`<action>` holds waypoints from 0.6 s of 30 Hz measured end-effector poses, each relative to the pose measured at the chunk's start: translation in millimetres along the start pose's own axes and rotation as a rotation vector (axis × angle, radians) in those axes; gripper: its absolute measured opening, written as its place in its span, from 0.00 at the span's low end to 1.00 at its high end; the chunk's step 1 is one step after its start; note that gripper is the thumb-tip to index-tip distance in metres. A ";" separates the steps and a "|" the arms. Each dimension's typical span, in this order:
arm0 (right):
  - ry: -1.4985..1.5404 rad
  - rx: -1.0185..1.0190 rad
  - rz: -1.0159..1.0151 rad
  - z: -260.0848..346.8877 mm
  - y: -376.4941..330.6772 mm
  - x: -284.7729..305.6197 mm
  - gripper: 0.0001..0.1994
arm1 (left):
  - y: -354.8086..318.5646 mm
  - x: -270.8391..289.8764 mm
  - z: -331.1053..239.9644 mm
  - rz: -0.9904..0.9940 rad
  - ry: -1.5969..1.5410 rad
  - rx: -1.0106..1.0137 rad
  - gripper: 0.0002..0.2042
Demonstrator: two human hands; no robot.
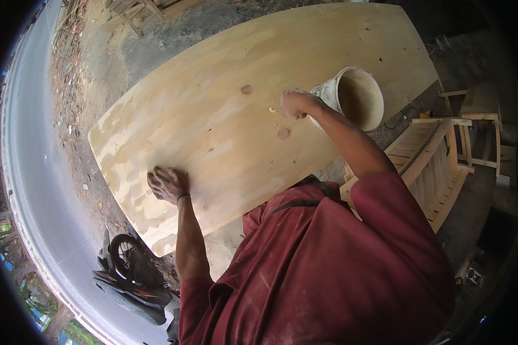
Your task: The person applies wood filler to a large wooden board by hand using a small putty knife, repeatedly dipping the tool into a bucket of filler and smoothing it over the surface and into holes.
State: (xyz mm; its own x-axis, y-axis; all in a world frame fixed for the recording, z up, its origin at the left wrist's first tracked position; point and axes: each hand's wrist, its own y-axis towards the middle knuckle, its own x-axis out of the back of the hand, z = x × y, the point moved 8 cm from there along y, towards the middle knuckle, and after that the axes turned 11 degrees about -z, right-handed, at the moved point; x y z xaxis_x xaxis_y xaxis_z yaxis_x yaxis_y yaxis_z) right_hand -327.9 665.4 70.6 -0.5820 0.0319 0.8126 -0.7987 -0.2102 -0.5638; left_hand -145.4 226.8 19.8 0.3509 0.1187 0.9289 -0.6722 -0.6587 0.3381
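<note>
A large pale plywood board (230,132) with curved long edges stretches out in front of me, blotched with lighter smears of filler. My left hand (168,185) rests on its left part, fingers spread flat, a dark band round the wrist. My right hand (298,104) is closed over the middle of the board. A small yellowish bit (274,110) shows by its fingertips; what the fingers hold is hidden. Just right of that hand, a white plastic bucket (361,99) stands on the board, its wide mouth visible and pale residue coating the inside.
A slatted wooden frame (434,164) lies at the right, near a wooden stool or stand (480,126). Below the board's left end is a parked motorbike (132,276), with a paved road (46,172) beyond. Wood scraps (138,11) lie at the far left.
</note>
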 end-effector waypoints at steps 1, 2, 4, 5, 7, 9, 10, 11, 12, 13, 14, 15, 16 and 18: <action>-0.076 0.115 -0.011 1.6 -1.6 5.5 0.09 | -0.1 -1.0 -1.2 0.000 0.005 -0.012 0.28; 0.001 0.154 -0.147 -8.4 -3.8 21.6 0.09 | -0.8 -1.8 -1.7 -0.001 0.012 -0.019 0.28; 0.031 0.105 -0.339 -56.3 37.9 1.6 0.09 | 2.2 0.0 -10.3 -0.008 0.027 -0.038 0.28; 0.043 0.090 -0.431 -76.5 60.0 -8.2 0.10 | 4.6 1.0 -11.5 -0.010 0.019 -0.044 0.28; 0.036 0.000 -0.573 -74.7 67.9 -31.9 0.12 | 3.3 -2.1 -12.2 -0.005 0.001 -0.041 0.28; 0.100 -0.054 -0.594 -51.8 55.7 -54.9 0.17 | 2.1 -6.4 -2.5 -0.021 0.017 -0.045 0.28; 0.099 -0.078 -0.583 -75.9 62.8 -96.4 0.17 | 4.4 -14.4 -21.4 -0.013 -0.013 -0.084 0.28; 0.051 -0.014 -0.504 -49.4 58.5 -80.0 0.16 | 4.2 -11.6 -2.9 -0.033 0.017 -0.052 0.28; -0.002 0.034 -0.429 -29.2 45.2 -58.6 0.16 | 3.4 -6.0 9.5 -0.045 0.042 -0.044 0.28; -0.055 0.083 -0.359 -8.8 28.9 -34.6 0.15 | 2.5 -1.7 13.3 -0.058 0.054 -0.035 0.28; -0.033 0.051 -0.303 -14.7 27.2 -7.6 0.10 | -0.5 -1.0 10.5 -0.064 0.054 -0.027 0.28; 0.018 0.005 -0.258 -31.5 32.7 -4.1 0.09 | -2.7 -3.6 5.9 -0.050 0.030 -0.038 0.28; 0.072 -0.033 -0.214 -45.1 40.5 -2.0 0.09 | -2.1 -5.2 4.7 -0.043 0.015 -0.043 0.28; 0.105 -0.044 -0.237 -71.7 62.1 -14.7 0.13 | 1.7 -6.9 -6.9 -0.055 -0.048 -0.074 0.29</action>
State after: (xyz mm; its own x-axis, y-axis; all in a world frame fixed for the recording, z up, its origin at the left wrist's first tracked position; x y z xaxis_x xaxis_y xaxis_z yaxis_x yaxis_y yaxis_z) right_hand -379.9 722.0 13.1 -0.3888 0.1772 0.9041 -0.9191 -0.1421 -0.3674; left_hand -153.4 230.0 15.0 0.4183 0.1160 0.9009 -0.6968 -0.5953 0.4002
